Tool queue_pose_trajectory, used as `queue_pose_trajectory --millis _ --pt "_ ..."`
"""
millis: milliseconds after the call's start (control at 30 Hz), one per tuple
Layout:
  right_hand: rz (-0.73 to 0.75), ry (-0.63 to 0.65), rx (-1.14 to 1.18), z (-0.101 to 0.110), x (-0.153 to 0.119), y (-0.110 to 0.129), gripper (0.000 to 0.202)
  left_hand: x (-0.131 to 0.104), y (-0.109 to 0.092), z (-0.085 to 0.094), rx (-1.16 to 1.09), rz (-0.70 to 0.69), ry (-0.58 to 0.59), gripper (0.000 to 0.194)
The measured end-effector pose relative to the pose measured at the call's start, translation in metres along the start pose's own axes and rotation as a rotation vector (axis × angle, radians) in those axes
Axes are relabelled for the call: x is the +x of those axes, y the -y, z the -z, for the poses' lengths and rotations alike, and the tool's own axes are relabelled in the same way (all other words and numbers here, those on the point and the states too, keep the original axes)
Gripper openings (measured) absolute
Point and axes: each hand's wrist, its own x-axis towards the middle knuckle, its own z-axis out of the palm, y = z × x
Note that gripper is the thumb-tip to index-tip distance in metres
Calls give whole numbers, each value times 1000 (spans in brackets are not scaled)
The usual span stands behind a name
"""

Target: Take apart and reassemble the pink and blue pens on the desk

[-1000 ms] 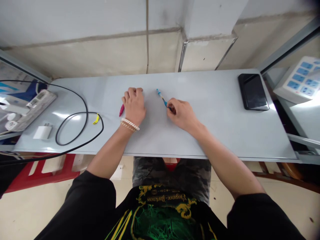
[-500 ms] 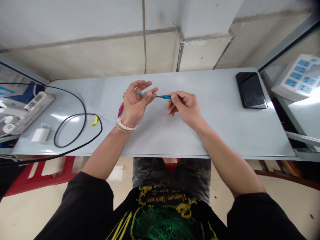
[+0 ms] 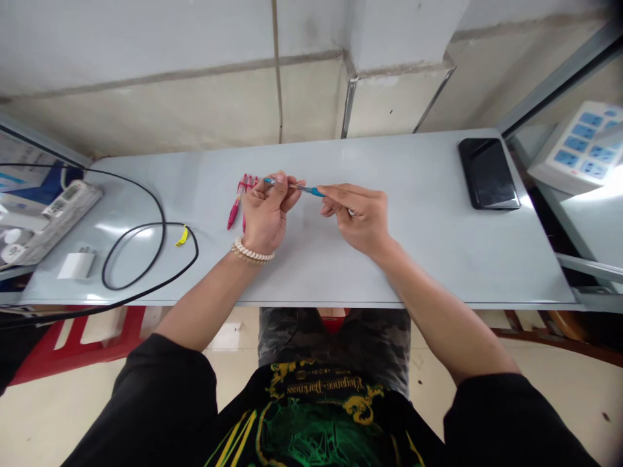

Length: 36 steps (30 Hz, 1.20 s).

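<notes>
A blue pen [image 3: 315,191] with a clear section is held level between my hands above the table. My left hand [image 3: 268,211], with a pale coiled band at its wrist, pinches the pen's left part between thumb and fingers. The blue tip sticks out past the thumb. My right hand [image 3: 360,211] grips the blue right end, its fingers closed round it. Several pink pens [image 3: 233,213] lie on the table beside and partly behind my left hand.
On the grey table [image 3: 428,259] a black cable [image 3: 163,227] with a yellow tag [image 3: 182,236] loops at the left. A white plug adapter [image 3: 76,265] and a power strip lie further left. A black phone-like device [image 3: 489,174] is at the back right, near a white box [image 3: 574,155].
My left hand has turned and its fingers have closed on the pen. More of the pink pens now shows beside it. My right hand has shifted slightly, its fingers straighter over the pen.
</notes>
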Motion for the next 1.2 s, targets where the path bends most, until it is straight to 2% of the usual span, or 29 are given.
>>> queue_pose_trajectory --millis 100,200,267,367,467,567,667,767,833,900,1000,1100,1200 --pt "-16 -22 -28 0 1 -1 25 0 -1 -1 10 0 -10 18" --pt "-210 -44 50 -2 4 4 36 0 -2 -2 16 -16 -6 20" --pt "-262 -58 99 -2 6 7 40 0 -1 -2 10 -24 1 21" --pt "-224 -78 139 -1 7 10 39 1 0 -1 -18 -25 11 23" --pt "-273 -63 167 0 8 10 37 1 1 -1 -21 -27 14 24" --pt "-221 -71 140 0 8 9 37 1 1 -1 10 -21 8 24" --pt "-265 -64 142 1 8 8 37 1 0 -2 16 -18 12 25" --pt "-208 -51 98 2 7 7 33 0 0 -2 15 2 19 25" --pt "-197 -33 73 1 6 7 37 -1 0 -3 11 8 26 22" --pt "-256 1 76 0 4 7 45 -3 1 -3 -2 8 50 20" --pt "-213 52 13 -2 2 6 33 -2 2 -3 -16 15 78 19" --pt "-83 44 -121 2 4 7 33 5 3 4 -3 17 23 15" --pt "-73 -18 -137 9 8 11 34 19 5 17 -14 0 -56 16"
